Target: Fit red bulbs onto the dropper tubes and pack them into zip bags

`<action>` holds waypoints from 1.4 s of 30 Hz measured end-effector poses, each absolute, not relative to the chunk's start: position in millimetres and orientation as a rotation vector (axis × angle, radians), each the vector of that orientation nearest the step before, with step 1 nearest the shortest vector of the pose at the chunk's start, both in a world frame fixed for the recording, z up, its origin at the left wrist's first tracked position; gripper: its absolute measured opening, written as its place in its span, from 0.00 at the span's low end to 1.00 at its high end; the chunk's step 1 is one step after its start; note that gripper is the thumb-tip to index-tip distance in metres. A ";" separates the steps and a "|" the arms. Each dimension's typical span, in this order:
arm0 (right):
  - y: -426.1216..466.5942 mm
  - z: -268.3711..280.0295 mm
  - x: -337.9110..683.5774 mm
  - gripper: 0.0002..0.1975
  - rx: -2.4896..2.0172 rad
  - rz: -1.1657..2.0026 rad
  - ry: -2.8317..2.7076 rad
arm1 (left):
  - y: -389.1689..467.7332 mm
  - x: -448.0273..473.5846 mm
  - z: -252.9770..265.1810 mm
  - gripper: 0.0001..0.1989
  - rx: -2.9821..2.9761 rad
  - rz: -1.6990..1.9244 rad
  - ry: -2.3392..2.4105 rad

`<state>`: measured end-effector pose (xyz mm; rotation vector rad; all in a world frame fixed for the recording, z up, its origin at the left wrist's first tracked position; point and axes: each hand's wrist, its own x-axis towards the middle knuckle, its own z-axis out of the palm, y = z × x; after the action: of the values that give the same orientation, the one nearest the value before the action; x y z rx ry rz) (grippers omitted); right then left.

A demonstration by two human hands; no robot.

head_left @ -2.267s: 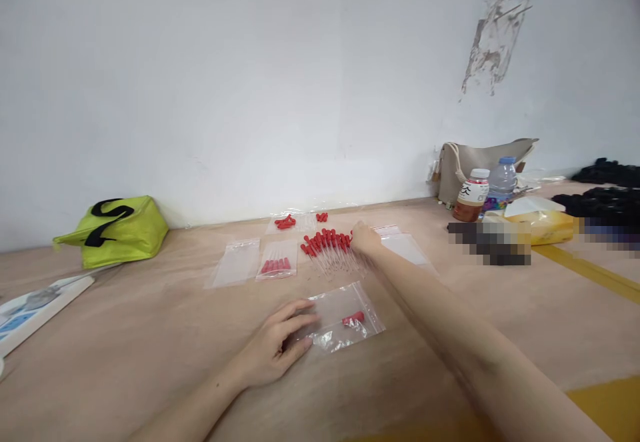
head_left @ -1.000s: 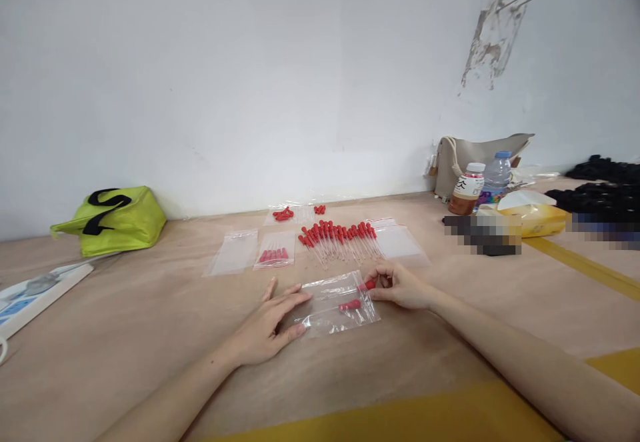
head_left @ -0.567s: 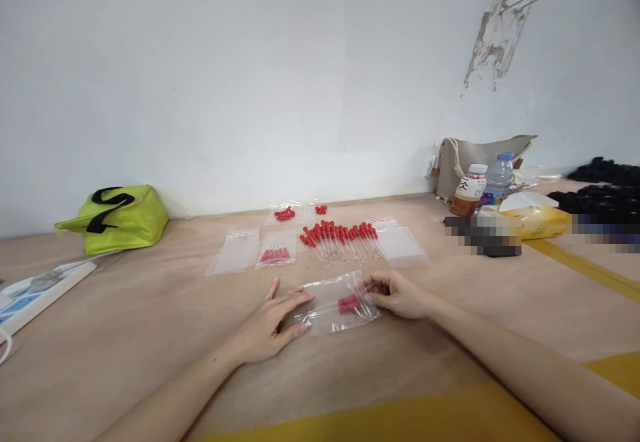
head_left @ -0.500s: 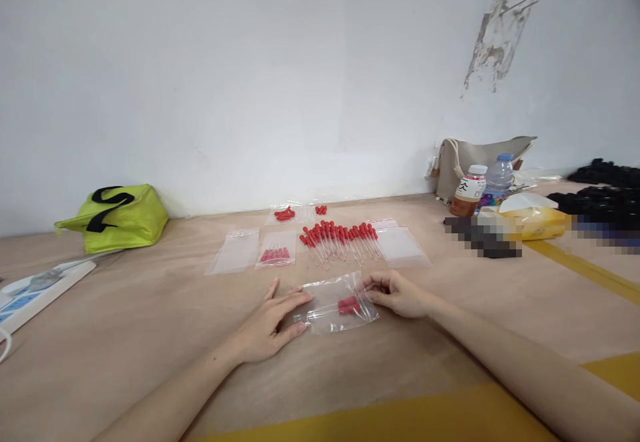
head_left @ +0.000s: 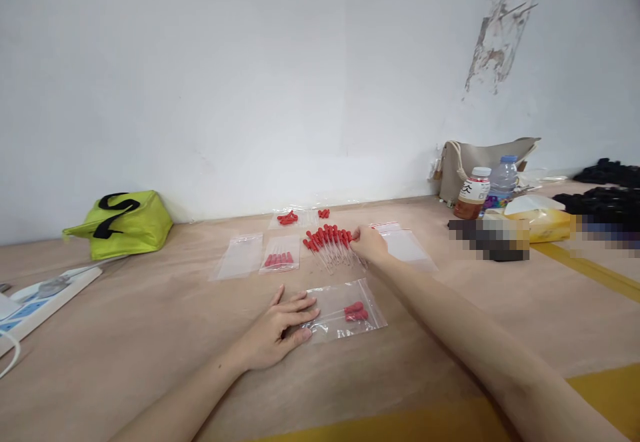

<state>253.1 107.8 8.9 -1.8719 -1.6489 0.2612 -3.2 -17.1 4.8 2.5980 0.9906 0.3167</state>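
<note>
A clear zip bag [head_left: 330, 329] lies flat before me, with a few red-bulbed droppers [head_left: 356, 311] inside. My left hand [head_left: 280, 332] rests on the bag's left end, its fingers stretched out and apart. Farther away, a fanned pile of glass droppers [head_left: 327, 242] has its red bulbs pointing at the wall. My right hand [head_left: 369, 245] is at the right side of this pile, fingertips pinched at a dropper's red bulb; the hand partly covers what it grips.
Behind lie a bag of droppers [head_left: 279, 255], flat zip bags [head_left: 240, 255] and more bags [head_left: 413, 250]. A yellow-green pouch [head_left: 130, 225] and power strip [head_left: 55, 299] are left. Bottles [head_left: 473, 194], a beige bag [head_left: 453, 169] and a tissue pack [head_left: 543, 225] stand right.
My right hand has let go of the clear bag's right end and moved forward to the dropper pile. My left hand stays on the bag. The view has shifted slightly.
</note>
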 end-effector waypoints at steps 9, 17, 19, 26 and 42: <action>125.9 13.4 241.2 0.16 -1.948 0.359 -1.644 | -17.0 -4.1 3.8 0.19 2.583 0.350 0.977; 83.5 35.9 284.9 0.26 -1.694 0.528 -1.623 | -17.4 -2.8 4.4 0.19 2.585 0.333 0.996; 63.9 27.3 295.3 0.34 -1.546 0.739 -1.516 | -16.7 -2.7 3.9 0.19 2.581 0.355 0.992; 21.8 -13.1 298.8 0.33 -1.226 1.064 -0.998 | -13.7 -3.3 1.7 0.19 2.590 0.368 0.985; 3.6 -24.9 281.8 0.21 -1.102 1.203 -0.982 | -13.2 -3.6 0.5 0.19 2.652 0.323 1.006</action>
<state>281.8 3.6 -24.9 -1.1017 -0.9818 1.2030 -3.6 -13.2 0.5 2.6522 1.0064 0.3234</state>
